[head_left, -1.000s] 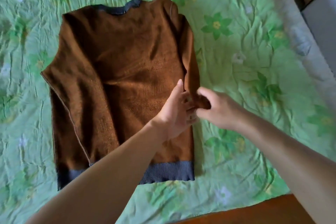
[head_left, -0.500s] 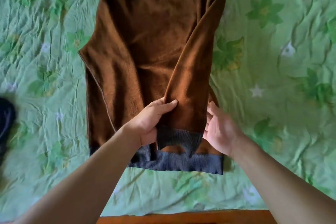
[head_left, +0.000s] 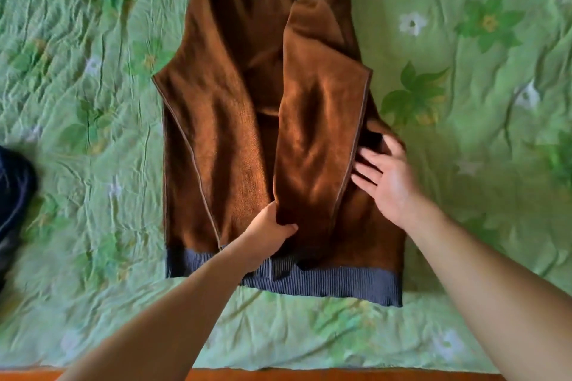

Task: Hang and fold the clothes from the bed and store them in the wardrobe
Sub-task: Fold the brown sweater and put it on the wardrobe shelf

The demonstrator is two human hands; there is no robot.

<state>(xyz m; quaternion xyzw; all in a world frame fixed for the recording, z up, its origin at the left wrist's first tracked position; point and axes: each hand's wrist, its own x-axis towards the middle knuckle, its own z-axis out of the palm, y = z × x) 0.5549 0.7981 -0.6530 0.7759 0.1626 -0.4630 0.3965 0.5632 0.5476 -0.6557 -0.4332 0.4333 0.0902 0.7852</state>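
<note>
Sleeve (head_left: 318,120) dropped onto sweater (head_left: 223,120), its end now near hem (head_left: 340,284).
Sweater flat on bed (head_left: 93,102), long axis collar-to-hem toward person; left grip (head_left: 272,226) holds sleeve end, nearest hem; right grip (head_left: 383,173) wide, fingers flat beside sleeve.

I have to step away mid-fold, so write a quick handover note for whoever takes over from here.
Left hand grips the lower end of the sleeve folded over the brown sweater.
Right hand rests flat on the sweater's right side.
Done: sweater flat on the bed, both sleeves folded in.
To do: fold the body, store it in the wardrobe; dark cloth at left waits.
</note>
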